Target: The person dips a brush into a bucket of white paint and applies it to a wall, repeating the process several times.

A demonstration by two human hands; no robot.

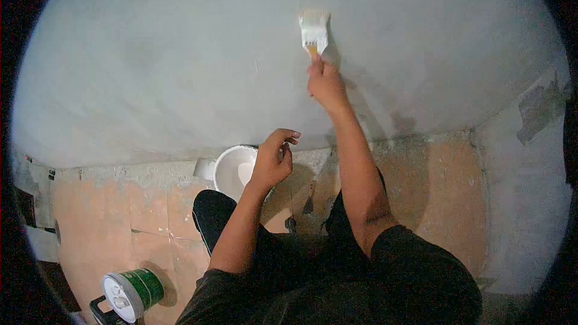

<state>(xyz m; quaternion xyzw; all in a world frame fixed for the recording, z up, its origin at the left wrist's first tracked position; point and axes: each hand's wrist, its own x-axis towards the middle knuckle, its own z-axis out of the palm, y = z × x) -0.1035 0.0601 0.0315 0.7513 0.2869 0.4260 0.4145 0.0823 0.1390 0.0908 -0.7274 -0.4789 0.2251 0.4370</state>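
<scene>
A wide paintbrush (314,26) with a yellow handle and a white-coated head rests its bristles against the pale grey wall (180,54). My right hand (327,84) is wrapped round its handle, arm stretched forward. My left hand (274,159) hovers above the rim of a white bucket (226,177), fingers loosely bent and apart, with nothing visible in them. White paint (245,172) shows inside the bucket, though my left hand and forearm hide part of it.
A second small brush (309,198) lies on the tiled floor (102,210) between my legs. At lower left stands a green-and-white paint tub (135,292). On the right, a side wall (524,192) carries a dark bare patch (539,108).
</scene>
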